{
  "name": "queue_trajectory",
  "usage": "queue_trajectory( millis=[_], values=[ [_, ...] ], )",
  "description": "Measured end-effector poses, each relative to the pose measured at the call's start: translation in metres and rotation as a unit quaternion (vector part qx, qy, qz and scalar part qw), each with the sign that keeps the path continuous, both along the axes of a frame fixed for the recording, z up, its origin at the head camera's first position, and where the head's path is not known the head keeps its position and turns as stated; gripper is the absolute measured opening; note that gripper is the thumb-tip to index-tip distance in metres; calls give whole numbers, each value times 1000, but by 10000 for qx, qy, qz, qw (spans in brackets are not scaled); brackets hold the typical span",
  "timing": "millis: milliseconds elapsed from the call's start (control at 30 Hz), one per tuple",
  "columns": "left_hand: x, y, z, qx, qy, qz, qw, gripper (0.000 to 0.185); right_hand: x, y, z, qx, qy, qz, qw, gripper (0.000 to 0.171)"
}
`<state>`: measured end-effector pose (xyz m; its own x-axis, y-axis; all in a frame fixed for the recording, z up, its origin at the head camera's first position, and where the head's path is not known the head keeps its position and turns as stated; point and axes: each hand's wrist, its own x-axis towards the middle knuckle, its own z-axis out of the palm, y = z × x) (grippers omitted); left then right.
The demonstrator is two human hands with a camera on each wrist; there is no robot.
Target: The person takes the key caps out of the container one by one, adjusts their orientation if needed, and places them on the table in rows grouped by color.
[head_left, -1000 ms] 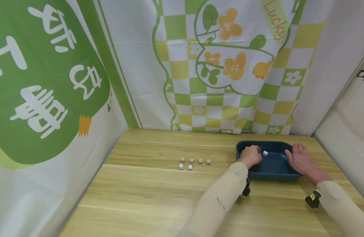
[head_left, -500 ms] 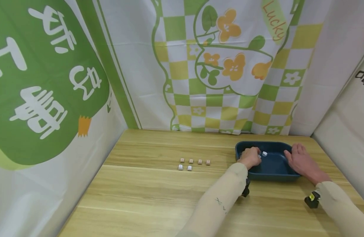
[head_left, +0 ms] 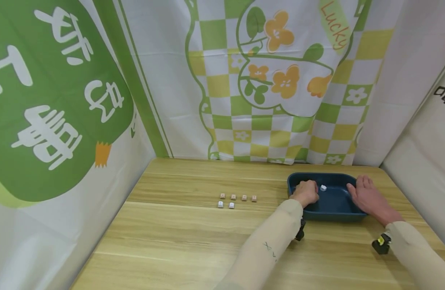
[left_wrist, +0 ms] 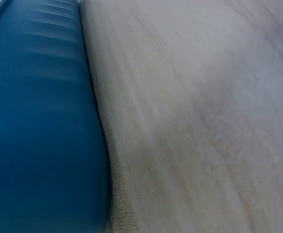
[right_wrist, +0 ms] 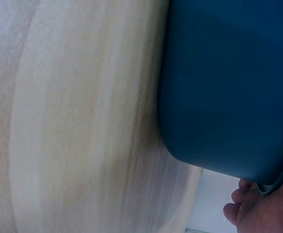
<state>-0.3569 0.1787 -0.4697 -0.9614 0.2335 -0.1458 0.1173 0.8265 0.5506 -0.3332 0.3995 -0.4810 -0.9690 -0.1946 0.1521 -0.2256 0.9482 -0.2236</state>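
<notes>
A dark blue tray (head_left: 331, 216) stands at the table's right; its outer wall (left_wrist: 39, 121) fills the left wrist view and also shows in the right wrist view (right_wrist: 228, 82). My left hand (head_left: 306, 192) reaches over the tray's left side, fingers curled down around a small pale keycap that they almost hide. One white keycap (head_left: 322, 187) lies loose in the tray just right of those fingers. My right hand (head_left: 365, 195) rests flat on the tray's right rim, fingers relaxed; its fingertips (right_wrist: 238, 206) show past the rim.
On the wooden table (head_left: 193, 237), left of the tray, a row of several pinkish keycaps (head_left: 238, 197) lies above two white keycaps (head_left: 226, 204). Printed cloth walls close in the back and both sides. Black wrist cameras (head_left: 380, 243) sit under the sleeves.
The left hand's fingers have curled in over a small pale piece that showed at their tips a second ago. The right hand and the tray have barely moved.
</notes>
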Motion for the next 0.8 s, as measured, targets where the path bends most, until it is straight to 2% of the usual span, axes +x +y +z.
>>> queue_trajectory(
  millis=[167,400,633,800],
  values=[
    [-1,0,-1,-58,81,-39,9999,13,-2,1,0,-61,-20,-2,10000,72],
    [-7,4,-7,-232,276,-209,9991,30,-1,0,2,-59,-16,33,10000,72],
    [-4,5,-7,-463,241,-270,9983,4,0,-1,4,-62,-87,24,9999,72],
    [1,5,-5,-763,385,-392,9956,21,1,-2,4,-53,-173,-36,9998,71]
  ],
)
